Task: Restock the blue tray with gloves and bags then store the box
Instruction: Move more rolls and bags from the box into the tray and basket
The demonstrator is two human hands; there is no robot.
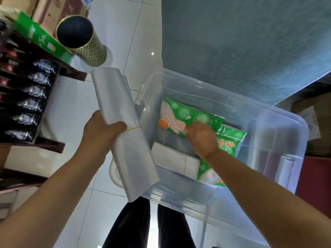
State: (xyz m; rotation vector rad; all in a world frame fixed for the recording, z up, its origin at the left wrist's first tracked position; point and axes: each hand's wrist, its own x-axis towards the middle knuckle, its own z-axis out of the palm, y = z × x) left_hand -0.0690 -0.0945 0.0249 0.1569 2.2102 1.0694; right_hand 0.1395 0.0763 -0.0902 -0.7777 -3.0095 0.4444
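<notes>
My left hand [100, 131] grips a long bundle of clear plastic bags [123, 129] bound by a rubber band, held upright just left of the clear plastic box [268, 122]. My right hand [202, 138] reaches down into the box, fingers pinching the edge of a green glove packet [180, 113]. A second green glove packet [231, 142] lies beside it, and a third [211, 174] sits near the front wall. A white bag bundle [170, 158] lies on the box's bottom. The blue tray is out of view.
A dark wooden shelf [59, 145] with black packaged bottles [32, 102] stands at left. On it rest a green carton [39, 38] and a gold-patterned tube [84, 42]. White tiled floor [116, 24] lies below; a grey wall [241, 42] is behind the box. Cardboard boxes [311, 122] are at right.
</notes>
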